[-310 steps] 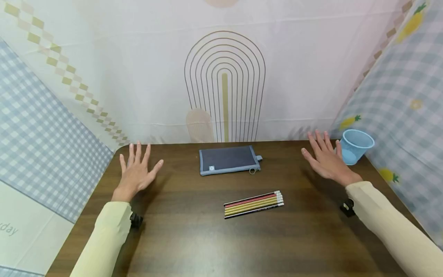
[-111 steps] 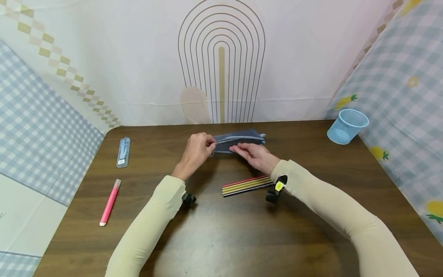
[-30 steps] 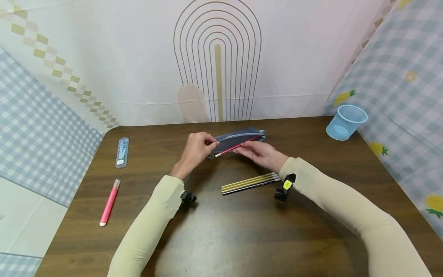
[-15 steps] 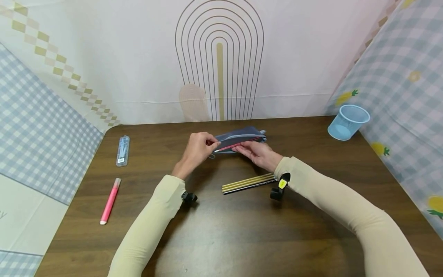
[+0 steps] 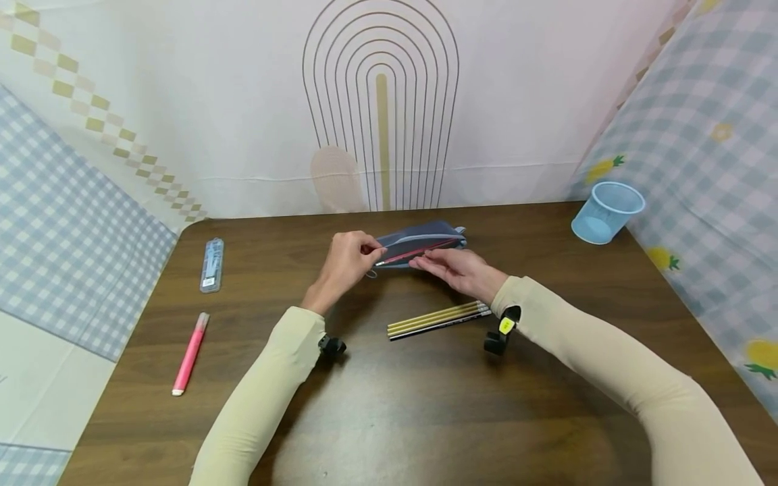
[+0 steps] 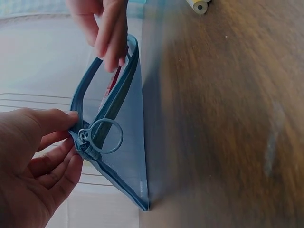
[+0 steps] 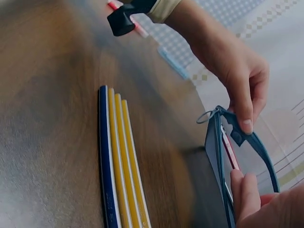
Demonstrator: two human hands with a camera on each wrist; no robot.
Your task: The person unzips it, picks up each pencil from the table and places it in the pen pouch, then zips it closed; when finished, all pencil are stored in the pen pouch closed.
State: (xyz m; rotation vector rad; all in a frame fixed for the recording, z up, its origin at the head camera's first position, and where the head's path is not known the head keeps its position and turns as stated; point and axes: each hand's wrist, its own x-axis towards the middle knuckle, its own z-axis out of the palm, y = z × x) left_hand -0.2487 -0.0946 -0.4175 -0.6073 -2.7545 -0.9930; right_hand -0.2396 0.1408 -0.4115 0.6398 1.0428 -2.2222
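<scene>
The dark blue pencil case (image 5: 419,233) stands at the back middle with its zip mouth spread. My left hand (image 5: 348,264) pinches its left end by the zip, where a ring pull (image 6: 106,136) hangs. At the mouth, my right hand (image 5: 457,270) holds a red pencil (image 5: 407,255) between thumb and fingers. That pencil lies lengthwise inside the opening, its white eraser end toward my left hand. My right fingertips (image 7: 244,190) cover part of it. In front of the case, several gold pencils (image 5: 428,320) and a black pencil (image 5: 419,333) lie side by side on the table.
A pink marker (image 5: 190,354) and a flat clear-blue plastic case (image 5: 211,265) lie on the left of the table (image 5: 377,412). A light blue cup (image 5: 608,213) stands at the back right corner. Patterned cloths hang behind and at both sides.
Over the last second the red pencil's eraser end dips into the case. Since the oldest frame the case opens, the red and one dark pencil leave the row, and marker and plastic case appear left.
</scene>
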